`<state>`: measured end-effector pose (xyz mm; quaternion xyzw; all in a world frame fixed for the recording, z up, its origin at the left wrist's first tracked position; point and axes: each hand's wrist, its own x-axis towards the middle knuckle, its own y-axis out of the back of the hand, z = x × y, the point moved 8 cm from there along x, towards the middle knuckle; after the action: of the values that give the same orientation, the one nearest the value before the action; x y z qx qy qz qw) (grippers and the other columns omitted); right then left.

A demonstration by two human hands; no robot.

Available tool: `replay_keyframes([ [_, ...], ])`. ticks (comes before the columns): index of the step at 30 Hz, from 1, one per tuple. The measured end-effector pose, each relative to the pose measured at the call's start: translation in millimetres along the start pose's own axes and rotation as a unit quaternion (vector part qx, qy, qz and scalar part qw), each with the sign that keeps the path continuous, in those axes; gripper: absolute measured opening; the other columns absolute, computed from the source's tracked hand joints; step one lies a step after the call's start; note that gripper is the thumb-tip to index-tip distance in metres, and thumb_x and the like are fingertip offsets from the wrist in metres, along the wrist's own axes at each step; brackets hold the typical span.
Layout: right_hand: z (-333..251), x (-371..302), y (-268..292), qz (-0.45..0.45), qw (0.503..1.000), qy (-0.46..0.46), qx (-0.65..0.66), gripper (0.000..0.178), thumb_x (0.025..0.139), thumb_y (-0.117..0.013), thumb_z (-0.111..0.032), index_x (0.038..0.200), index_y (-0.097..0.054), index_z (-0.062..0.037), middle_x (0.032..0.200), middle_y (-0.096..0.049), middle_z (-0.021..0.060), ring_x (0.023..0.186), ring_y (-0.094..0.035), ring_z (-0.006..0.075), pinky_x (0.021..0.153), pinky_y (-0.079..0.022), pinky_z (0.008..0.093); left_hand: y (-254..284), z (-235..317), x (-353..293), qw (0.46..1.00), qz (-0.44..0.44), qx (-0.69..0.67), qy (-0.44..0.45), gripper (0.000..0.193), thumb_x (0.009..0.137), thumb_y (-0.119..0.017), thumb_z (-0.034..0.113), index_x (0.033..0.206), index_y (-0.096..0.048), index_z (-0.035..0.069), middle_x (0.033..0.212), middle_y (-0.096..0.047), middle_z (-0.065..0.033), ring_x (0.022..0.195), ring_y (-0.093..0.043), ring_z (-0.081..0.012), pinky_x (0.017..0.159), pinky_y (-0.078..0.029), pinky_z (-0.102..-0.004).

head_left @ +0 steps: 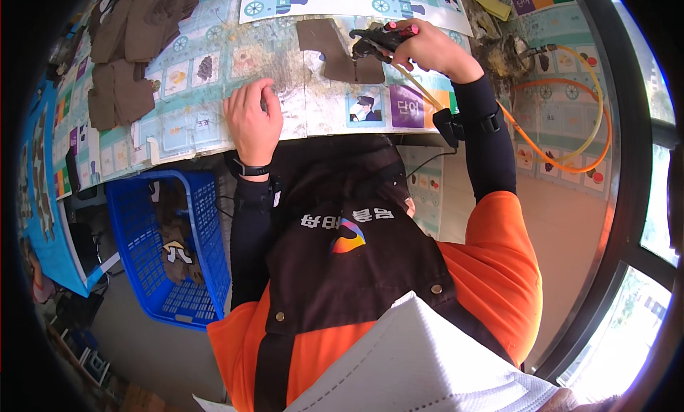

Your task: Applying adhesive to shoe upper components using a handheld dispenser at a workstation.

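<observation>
My right hand (436,50) is wrapped round a black glue-smeared spray gun (372,44) with a pale yellow hose trailing from it. The nozzle end is over the right part of a flat brown cut piece (333,55), which looks like fabric or leather and has a bent shape. A dark streak shows on the piece below the gun. My left hand (253,120) rests at the front of the table to the left of the piece, holding nothing, its fingers loosely extended and thumb apart.
Stacks of brown pieces (146,27) lie at the far left of the stained, paper-covered table (192,127). A blue plastic basket (221,248) with brown pieces stands below left. An orange hose (607,130) loops at right near a dark crusted object (502,59).
</observation>
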<state>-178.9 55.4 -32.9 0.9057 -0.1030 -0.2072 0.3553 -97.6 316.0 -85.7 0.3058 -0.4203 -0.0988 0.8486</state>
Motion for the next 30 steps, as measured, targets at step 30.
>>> replay_keyframes([
  [30, 18, -26, -14, -0.045, 0.997, 0.043, -0.039, 0.024, 0.066, -0.066, -0.008, 0.089, -0.067, 0.0007, 0.063, -0.058, 0.0042, 0.051, -0.049, 0.0088, 0.047, -0.034, 0.0248, -2, -1, -3, 1.000, -0.022, 0.012, 0.007, 0.010, 0.083, -0.059, 0.007, 0.090, -0.065, 0.011, 0.083, -0.066, -0.0031, 0.078, -0.059, -0.0230, 0.071, -0.041, -0.0356],
])
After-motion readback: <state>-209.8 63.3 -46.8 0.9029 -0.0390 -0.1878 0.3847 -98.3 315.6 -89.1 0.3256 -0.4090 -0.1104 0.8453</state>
